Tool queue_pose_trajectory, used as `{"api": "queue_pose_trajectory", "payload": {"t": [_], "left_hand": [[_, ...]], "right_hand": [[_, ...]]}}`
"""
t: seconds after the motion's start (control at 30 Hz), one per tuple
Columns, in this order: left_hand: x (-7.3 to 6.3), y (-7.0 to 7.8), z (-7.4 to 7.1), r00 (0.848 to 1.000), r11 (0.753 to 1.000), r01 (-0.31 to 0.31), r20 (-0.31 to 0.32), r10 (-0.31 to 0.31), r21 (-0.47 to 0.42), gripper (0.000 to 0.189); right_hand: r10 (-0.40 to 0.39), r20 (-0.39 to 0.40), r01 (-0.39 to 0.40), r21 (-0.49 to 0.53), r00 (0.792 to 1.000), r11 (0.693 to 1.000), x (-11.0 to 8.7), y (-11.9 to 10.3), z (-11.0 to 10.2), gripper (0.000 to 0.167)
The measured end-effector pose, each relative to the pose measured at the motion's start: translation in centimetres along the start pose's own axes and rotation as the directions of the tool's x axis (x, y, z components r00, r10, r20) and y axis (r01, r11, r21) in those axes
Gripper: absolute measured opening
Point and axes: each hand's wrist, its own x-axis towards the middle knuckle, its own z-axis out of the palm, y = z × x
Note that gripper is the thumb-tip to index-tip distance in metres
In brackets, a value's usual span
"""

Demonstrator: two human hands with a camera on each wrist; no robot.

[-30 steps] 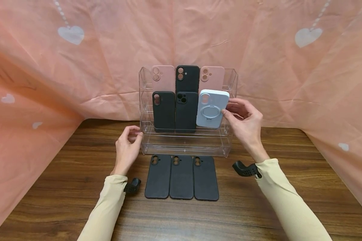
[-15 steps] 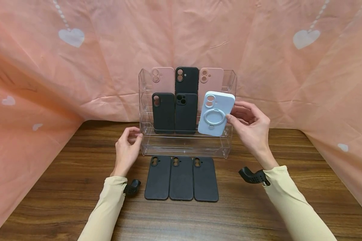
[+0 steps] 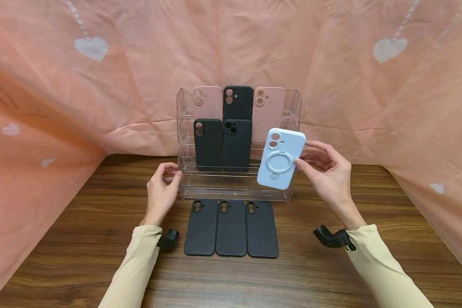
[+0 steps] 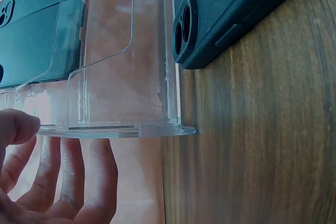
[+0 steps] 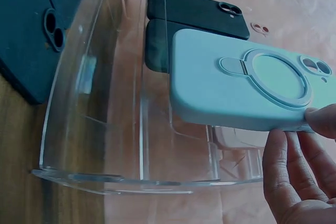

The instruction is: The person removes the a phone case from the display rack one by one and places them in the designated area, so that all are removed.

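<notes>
My right hand (image 3: pixel 328 172) pinches a pale blue phone case (image 3: pixel 267 173) by its right edge, thumb on the ringed back. The case is tilted, in front of the right part of a clear acrylic display rack (image 3: pixel 235 191). In the right wrist view the case (image 5: pixel 210 87) shows its ring and two camera holes. My left hand (image 3: pixel 163 190) grips the rack's left side. The left wrist view shows its thumb (image 4: pixel 21 127) at the panel's edge and the fingertips against the outer face. Two black cases, left (image 3: pixel 208 145) and middle (image 3: pixel 237 147), stand in the lower tier.
Behind them, the upper tier bears a pink case (image 3: pixel 211 102), a black case (image 3: pixel 240 105) and another pink case (image 3: pixel 271 111). Three black cases, left (image 3: pixel 201 231), middle (image 3: pixel 231 231) and right (image 3: pixel 262 233), lie side by side on the wooden table (image 3: pixel 223 282). A pink curtain (image 3: pixel 235 38) hangs behind.
My right hand has drawn the pale blue case out of the lower tier's right place, towards me, down and to the right, tilting it. The left hand has stayed on the rack.
</notes>
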Motion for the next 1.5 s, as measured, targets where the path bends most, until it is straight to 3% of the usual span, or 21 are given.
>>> {"api": "queue_pose_trajectory", "payload": {"t": [0.57,1.07,1.5], "left_hand": [[0.0,0.1,-0.1,1.000,1.000,0.005,0.008,-0.006,0.002,0.018],[0.0,0.1,-0.1,1.000,1.000,0.005,0.003,-0.005,-0.004,0.018],[0.0,0.1,-0.1,1.000,0.999,0.000,0.010,0.000,-0.038,0.018]], "right_hand": [[0.073,0.027,-0.074,0.052,0.997,0.996,-2.3,1.3,-1.7,0.046],[0.084,0.065,-0.085,0.015,0.994,0.996,-3.6,1.7,-2.7,0.044],[0.203,0.148,-0.216,0.080,0.968,0.973,-5.3,2.4,-4.1,0.046]]}}
